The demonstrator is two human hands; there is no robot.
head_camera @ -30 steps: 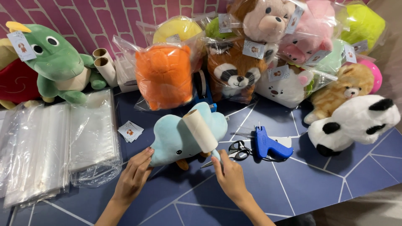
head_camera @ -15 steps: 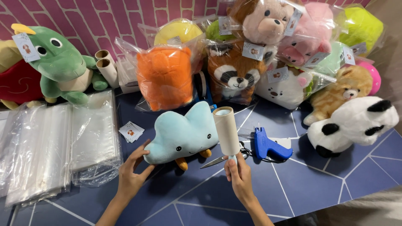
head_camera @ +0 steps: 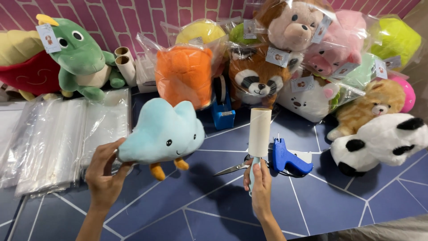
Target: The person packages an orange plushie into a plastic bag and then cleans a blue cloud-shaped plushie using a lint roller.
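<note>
Blue cloud plush point(head_camera: 162, 131) is being lifted off the surface point(head_camera: 178, 209), left hand point(head_camera: 104, 174) pinching its edge; right hand point(head_camera: 260, 183) is gripping lint roller point(head_camera: 259, 134) upright beside it, sheet exposed.

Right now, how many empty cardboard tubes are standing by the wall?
2: both cardboard tubes stand side by side against the pink brick wall, right of the green dinosaur plush. More may be hidden behind toys.
</note>
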